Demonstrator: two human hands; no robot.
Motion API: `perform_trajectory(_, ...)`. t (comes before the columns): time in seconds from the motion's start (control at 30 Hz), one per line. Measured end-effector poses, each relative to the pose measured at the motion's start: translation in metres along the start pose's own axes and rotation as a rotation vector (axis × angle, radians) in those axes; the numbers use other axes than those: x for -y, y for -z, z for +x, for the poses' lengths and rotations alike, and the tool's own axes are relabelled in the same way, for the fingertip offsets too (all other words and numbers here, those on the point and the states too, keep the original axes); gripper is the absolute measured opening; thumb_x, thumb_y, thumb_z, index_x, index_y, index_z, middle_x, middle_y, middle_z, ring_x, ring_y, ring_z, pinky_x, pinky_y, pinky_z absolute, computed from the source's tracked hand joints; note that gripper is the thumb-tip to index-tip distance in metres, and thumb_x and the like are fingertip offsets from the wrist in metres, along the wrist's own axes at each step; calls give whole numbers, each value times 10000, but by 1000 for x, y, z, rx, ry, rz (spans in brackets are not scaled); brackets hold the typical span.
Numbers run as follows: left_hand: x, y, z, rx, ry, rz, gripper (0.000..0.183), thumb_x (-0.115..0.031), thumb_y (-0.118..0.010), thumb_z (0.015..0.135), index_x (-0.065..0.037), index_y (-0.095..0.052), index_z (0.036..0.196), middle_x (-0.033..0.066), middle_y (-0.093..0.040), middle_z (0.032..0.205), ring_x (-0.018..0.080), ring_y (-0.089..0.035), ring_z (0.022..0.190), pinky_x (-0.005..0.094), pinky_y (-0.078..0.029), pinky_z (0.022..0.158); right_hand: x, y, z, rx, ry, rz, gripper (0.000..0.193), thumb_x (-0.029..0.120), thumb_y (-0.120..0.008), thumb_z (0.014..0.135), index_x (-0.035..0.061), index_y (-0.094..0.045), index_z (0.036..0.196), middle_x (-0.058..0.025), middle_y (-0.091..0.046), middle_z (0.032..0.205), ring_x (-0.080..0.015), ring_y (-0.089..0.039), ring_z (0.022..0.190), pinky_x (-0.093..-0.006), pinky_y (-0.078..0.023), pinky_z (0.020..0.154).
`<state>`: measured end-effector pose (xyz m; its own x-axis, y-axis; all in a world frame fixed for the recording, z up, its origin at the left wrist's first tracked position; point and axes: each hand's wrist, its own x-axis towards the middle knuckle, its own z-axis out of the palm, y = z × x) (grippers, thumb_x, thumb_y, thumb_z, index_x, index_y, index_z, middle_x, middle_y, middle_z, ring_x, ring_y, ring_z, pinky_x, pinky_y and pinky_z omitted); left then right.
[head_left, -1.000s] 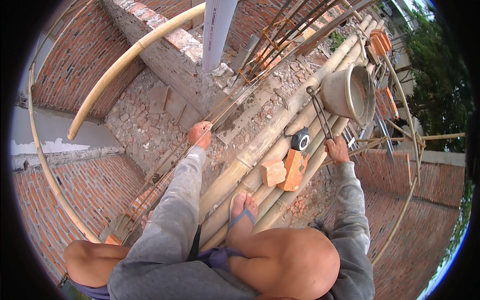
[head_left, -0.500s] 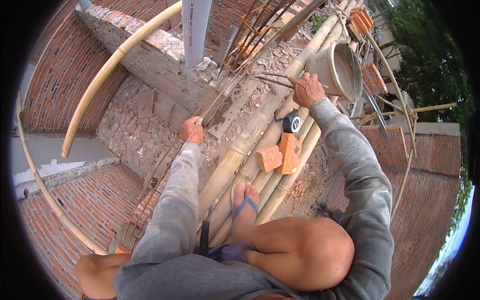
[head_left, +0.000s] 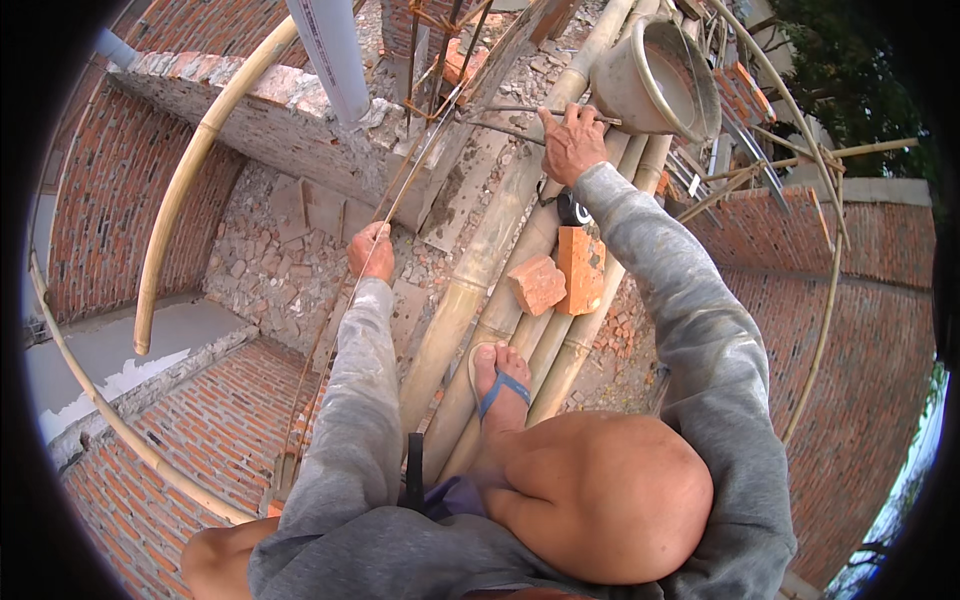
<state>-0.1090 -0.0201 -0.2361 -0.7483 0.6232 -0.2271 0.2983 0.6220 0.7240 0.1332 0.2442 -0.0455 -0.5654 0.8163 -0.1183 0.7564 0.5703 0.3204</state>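
Observation:
My left hand is closed round a thin steel rod, one of several slanting down past my left forearm. Farther out, my right hand grips a slim metal tool that looks like long-handled pincers. Its two handles are spread, and its narrow end meets the rods at the upper middle. Just beyond that hand a grey mortar bucket lies tilted on the bamboo poles. Under my right wrist a black tape measure is partly hidden by the sleeve. Nearer me are two orange brick pieces.
My sandalled foot stands on the poles. A curved bamboo pole hangs at the left, near a grey pipe and a rough brick wall. Rubble covers the ground below. Brick walls rise at the right.
My view has shifted. My right hand has moved left with the pincers, and its sleeve now covers part of the tape measure. My left hand keeps hold of the rod.

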Motion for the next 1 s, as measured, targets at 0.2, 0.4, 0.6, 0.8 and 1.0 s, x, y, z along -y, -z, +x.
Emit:
perform_trajectory(0.2, -1, 1, 0, 1, -10, -4, 277, -334, -734, 965, -144, -826, 1143, 170, -793, 1062, 384, -754, 1011, 469, -576, 874, -5, -4, -1, -24, 40, -9, 663, 213, -642, 929, 195, -510, 1578, -267, -524, 1423, -496, -471, 1366, -574, -448, 1056)
perform_trajectory(0.4, -3, 2, -1, 4, -4, -25, 274, -322, -733, 966, -130, -825, 1138, 173, -795, 1055, 374, -759, 1001, 461, -577, 870, 2, -13, 3, -197, 80, -142, 695, 207, -682, 865, 191, -536, 1545, -222, -546, 1282, -438, -516, 1246, -519, -471, 991)
perform_trajectory(0.6, -7, 4, -2, 2, 10, -22, 270, -322, -733, 965, -129, -827, 1130, 173, -795, 1057, 371, -758, 1007, 457, -577, 876, 8, -12, 2, -236, 55, -242, 629, 177, -659, 893, 191, -564, 1514, -201, -563, 1261, -415, -522, 1237, -499, -466, 974)
perform_trajectory(0.8, -4, 3, 0, 6, -2, -5, 264, -329, -733, 963, -151, -831, 1132, 164, -796, 1067, 375, -755, 1017, 465, -576, 884, 5, -2, 2, -128, 103, -170, 560, 153, -660, 931, 214, -607, 1484, -148, -602, 1194, -339, -568, 1165, -446, -490, 940)
perform_trajectory(1.0, 1, 0, 2, -2, 13, -2, 255, -334, -740, 958, -170, -835, 1129, 155, -797, 1072, 375, -755, 1014, 466, -577, 879, 3, 2, 0, -89, 144, -168, 462, 166, -678, 952, 237, -655, 1408, -112, -624, 1150, -317, -616, 1104, -417, -552, 816)
